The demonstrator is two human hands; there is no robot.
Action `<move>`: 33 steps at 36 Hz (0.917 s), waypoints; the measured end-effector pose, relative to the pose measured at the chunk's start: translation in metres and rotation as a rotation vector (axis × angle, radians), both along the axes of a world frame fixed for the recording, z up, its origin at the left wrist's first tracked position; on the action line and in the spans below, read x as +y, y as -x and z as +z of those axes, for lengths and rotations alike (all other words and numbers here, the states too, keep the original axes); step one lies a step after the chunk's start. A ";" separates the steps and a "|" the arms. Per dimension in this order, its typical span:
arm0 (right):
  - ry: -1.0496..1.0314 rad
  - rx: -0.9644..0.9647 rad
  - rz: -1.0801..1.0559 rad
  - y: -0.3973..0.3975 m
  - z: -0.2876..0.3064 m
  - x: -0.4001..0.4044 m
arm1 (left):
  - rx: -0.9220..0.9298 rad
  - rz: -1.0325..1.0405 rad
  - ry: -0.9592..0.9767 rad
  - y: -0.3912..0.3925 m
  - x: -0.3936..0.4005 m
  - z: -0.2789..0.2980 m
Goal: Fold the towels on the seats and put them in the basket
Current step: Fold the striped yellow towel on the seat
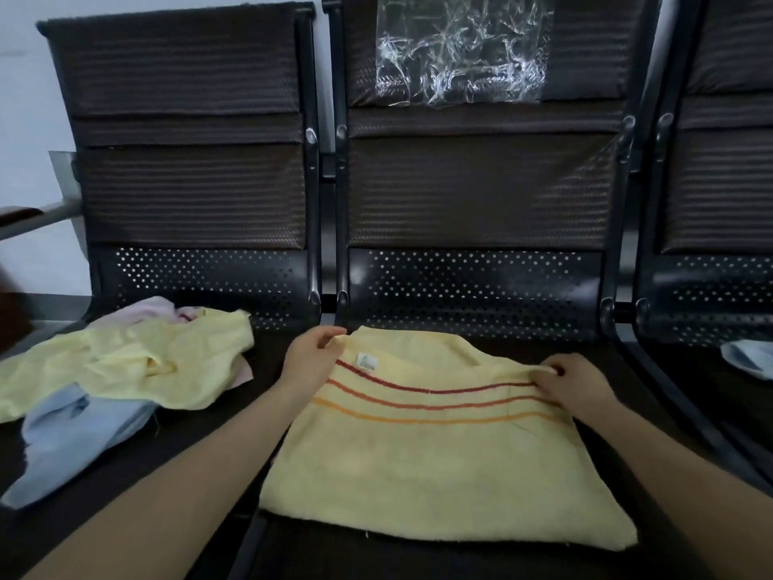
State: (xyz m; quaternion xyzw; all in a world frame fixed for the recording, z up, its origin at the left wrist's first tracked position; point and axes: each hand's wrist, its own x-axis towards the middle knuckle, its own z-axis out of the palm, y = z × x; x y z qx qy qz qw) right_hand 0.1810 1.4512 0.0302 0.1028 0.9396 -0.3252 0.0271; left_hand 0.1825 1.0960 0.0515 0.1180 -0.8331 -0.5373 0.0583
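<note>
Yellow striped towel point(439, 445) flat on middle seat point(460, 554); left hand point(309, 357), right hand point(573, 383) fingers pinch far corners.

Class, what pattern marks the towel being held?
Three stripes, red through orange, on the yellow towel, head view.

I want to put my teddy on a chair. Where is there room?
Bare seat lies between the towel pile and the striped towel, and behind that towel under the backrest. The left seat is crowded.

Striped yellow towel point(439, 454): matt, nubby terry cloth. Seat backs point(188, 161): woven brown fabric over glossy black perforated metal. Crinkled clear plastic sheet point(460, 48), shiny.
</note>
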 end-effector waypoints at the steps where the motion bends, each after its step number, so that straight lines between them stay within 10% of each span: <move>1: -0.049 0.038 0.009 0.002 -0.012 0.000 | 0.018 -0.005 0.013 0.005 0.002 -0.003; 16: -0.093 0.201 0.062 0.006 -0.036 0.001 | 0.013 -0.100 0.243 0.125 0.050 -0.035; 23: -0.115 0.218 0.051 0.008 -0.041 0.001 | -0.083 -0.020 0.778 0.129 0.056 -0.072; 33: -0.064 0.249 0.012 0.005 -0.038 -0.001 | 0.053 0.054 0.677 0.081 0.057 -0.070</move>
